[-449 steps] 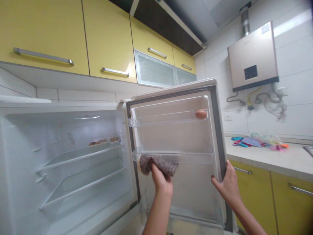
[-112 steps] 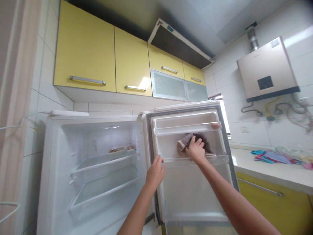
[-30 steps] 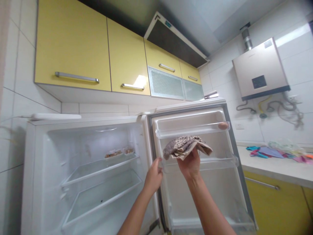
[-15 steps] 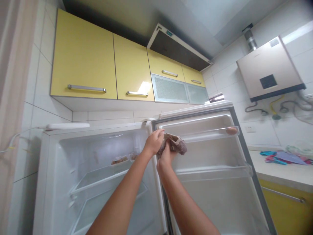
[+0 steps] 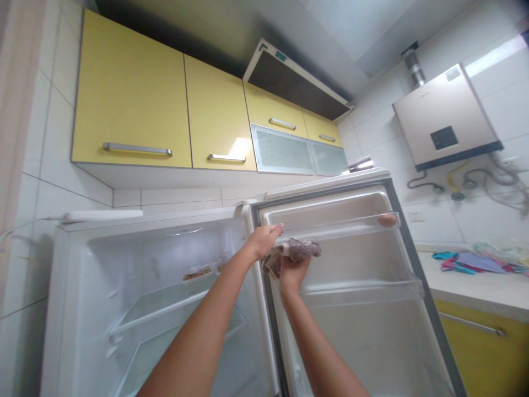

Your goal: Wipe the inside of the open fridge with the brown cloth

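Observation:
A brown-and-white patterned cloth [image 5: 301, 250] is bunched over my right hand [image 5: 294, 271], which grips it from below in front of the open fridge door [image 5: 347, 259]. One end of the cloth hangs down to the left of that hand. Just above this end is my left hand [image 5: 263, 241], fingers stretched toward the door; whether they touch the cloth I cannot tell. Both arms reach up between the fridge compartment [image 5: 161, 253] and its door. A clear door shelf [image 5: 343, 227] lies right behind the cloth, with an egg-like brown item [image 5: 387, 220] at its right end.
Inside the fridge, small packaged food [image 5: 198, 272] sits on a glass shelf [image 5: 155, 303]. A lower clear door shelf [image 5: 363, 293] runs below the cloth. Yellow cabinets [image 5: 136, 94] hang above. At the right, coloured cloths or bags [image 5: 475, 263] lie on a counter [image 5: 467, 286].
My right hand has turned and moved slightly right, and the cloth is now folded over it. The left fingers have come off the cloth's upper edge and straightened. The view has shifted slightly.

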`<action>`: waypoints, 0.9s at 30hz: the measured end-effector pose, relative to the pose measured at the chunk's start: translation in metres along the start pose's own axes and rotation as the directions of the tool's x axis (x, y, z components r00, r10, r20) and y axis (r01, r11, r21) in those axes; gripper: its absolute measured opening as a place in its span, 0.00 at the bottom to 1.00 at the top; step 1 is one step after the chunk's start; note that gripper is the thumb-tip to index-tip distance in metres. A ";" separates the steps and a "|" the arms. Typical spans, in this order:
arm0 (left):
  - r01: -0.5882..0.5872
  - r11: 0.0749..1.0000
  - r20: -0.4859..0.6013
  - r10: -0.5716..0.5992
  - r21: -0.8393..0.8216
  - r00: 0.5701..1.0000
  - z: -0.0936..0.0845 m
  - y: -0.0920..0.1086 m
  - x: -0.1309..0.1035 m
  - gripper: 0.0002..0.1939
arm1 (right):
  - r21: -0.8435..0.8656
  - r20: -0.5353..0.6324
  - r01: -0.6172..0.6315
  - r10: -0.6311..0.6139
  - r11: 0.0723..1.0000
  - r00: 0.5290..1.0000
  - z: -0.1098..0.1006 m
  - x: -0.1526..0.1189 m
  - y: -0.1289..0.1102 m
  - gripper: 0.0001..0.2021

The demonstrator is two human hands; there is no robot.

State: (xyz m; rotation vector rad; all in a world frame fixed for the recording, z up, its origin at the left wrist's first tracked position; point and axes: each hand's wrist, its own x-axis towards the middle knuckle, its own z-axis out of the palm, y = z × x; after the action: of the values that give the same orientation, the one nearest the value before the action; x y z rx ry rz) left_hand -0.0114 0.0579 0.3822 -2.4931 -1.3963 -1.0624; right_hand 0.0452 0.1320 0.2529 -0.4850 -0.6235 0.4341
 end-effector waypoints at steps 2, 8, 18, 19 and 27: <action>0.004 1.000 0.004 -0.004 -0.026 1.000 0.001 -0.002 0.000 0.36 | 0.092 -0.037 -0.091 0.094 0.992 0.995 0.000 0.000 -0.002 0.40; 0.000 0.998 0.039 0.002 -0.058 0.999 -0.005 0.000 0.001 0.36 | 0.436 0.150 -0.448 0.428 0.780 0.891 0.015 -0.040 -0.027 0.24; -0.001 0.995 0.060 -0.005 0.101 0.998 -0.012 0.007 0.002 0.34 | 0.624 0.682 -0.760 0.349 0.182 0.643 -0.003 -0.037 -0.057 0.11; 0.000 0.991 0.056 -0.008 0.135 0.998 -0.011 0.009 0.001 0.33 | 0.625 0.680 -0.759 0.351 0.181 0.644 0.001 -0.036 -0.058 0.11; 0.004 0.975 -0.043 0.006 0.221 0.999 -0.001 0.006 -0.008 0.25 | 0.596 0.633 -0.774 0.467 0.216 0.618 0.012 -0.024 -0.066 0.11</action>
State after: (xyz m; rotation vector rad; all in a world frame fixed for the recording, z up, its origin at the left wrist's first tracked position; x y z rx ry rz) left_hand -0.0101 0.0485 0.3798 -2.2997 -1.4152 -0.9007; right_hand 0.0353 0.0706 0.2869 0.3639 -0.4058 1.5971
